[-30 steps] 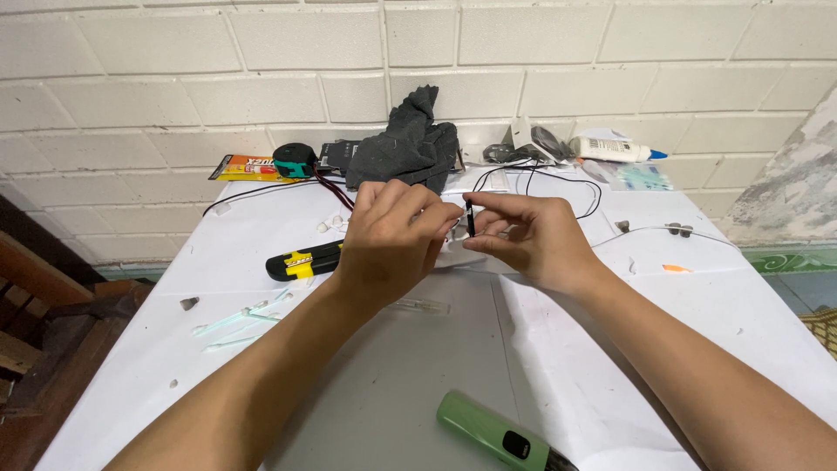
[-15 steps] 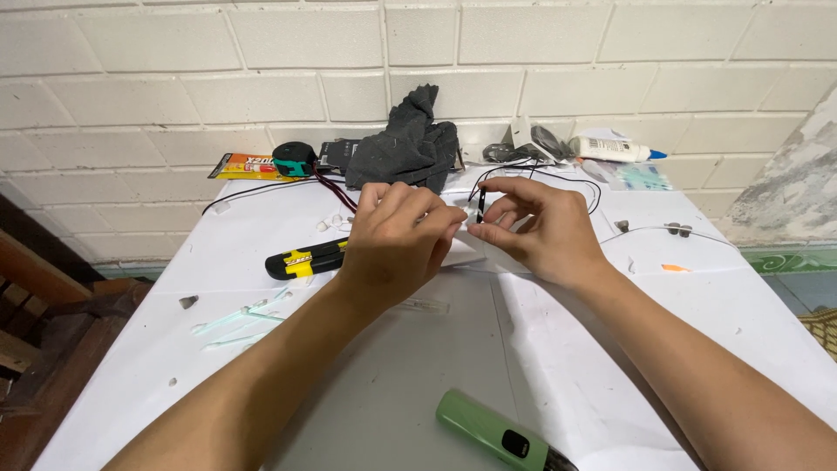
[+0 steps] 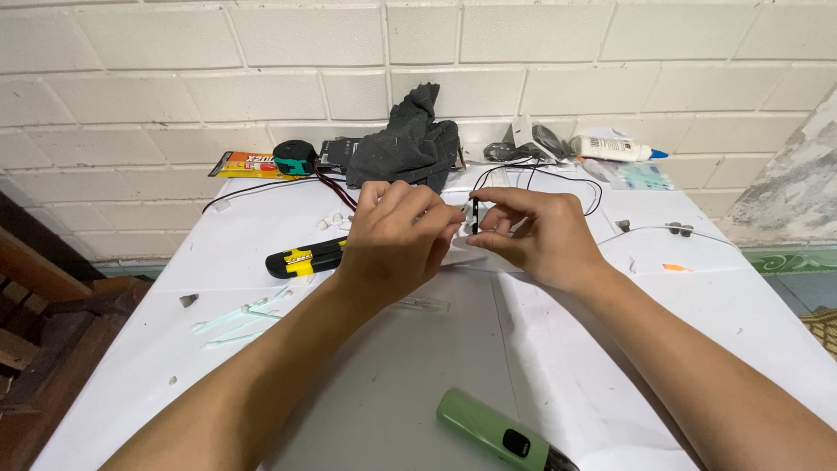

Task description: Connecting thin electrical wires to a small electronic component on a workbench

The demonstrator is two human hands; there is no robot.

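Part [image 3: 473, 217], small, black and white, pinched upright between both hands above the table's [image 3: 750, 323] far middle, lifted off the surface so fingertips reach it from both sides. Black wires [image 3: 558, 174] trailing back from it toward the wall. Left hand [image 3: 397, 240] curled over from the left, knuckles up, fingertips closed on the part's near edge. Right hand [image 3: 534, 235] cupped opposite, thumb and forefinger gripping the other side, wrist low. Both forearms angled in from the lower corners, elbows wide. Black-and-yellow knife [image 3: 305, 258] just left of the left hand; grey cloth [image 3: 408, 148] behind; green tool [image 3: 495, 432] near the front edge, well apart.
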